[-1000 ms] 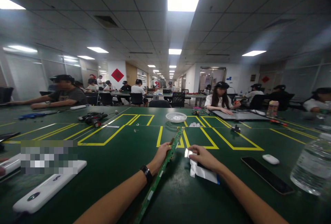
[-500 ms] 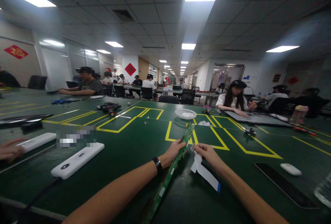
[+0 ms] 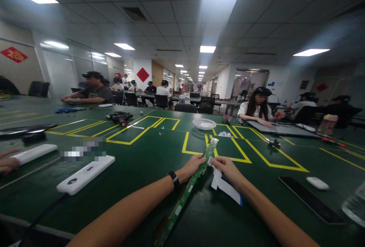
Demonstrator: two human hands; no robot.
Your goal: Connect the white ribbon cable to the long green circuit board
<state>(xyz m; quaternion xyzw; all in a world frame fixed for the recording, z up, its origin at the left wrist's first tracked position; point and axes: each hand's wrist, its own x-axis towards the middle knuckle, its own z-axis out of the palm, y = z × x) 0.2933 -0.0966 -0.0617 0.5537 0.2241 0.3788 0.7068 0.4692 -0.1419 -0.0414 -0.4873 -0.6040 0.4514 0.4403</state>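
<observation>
A long, narrow green circuit board [image 3: 185, 197] slants from the lower middle up to the right. My left hand [image 3: 194, 166] is closed around its upper part, with a dark band on the wrist. In my right hand [image 3: 226, 166] the fingers pinch the end of a white flat ribbon cable [image 3: 226, 190], close beside the board's right edge. The cable's folded length hangs below the fingers and ends in a blue tip. Whether the cable's end touches the board, I cannot tell.
A white round basket [image 3: 204, 124] stands ahead on the green table. At left lie a white power bank [image 3: 85, 174] with a cord and another person's hand [image 3: 10, 162]. A phone [image 3: 310, 200] and a white case [image 3: 317, 183] lie at right. A co-worker [image 3: 258, 106] sits across.
My right hand has brought the cable's end slightly left, closer to the board. The board is still in my left hand, and the view has shifted a little.
</observation>
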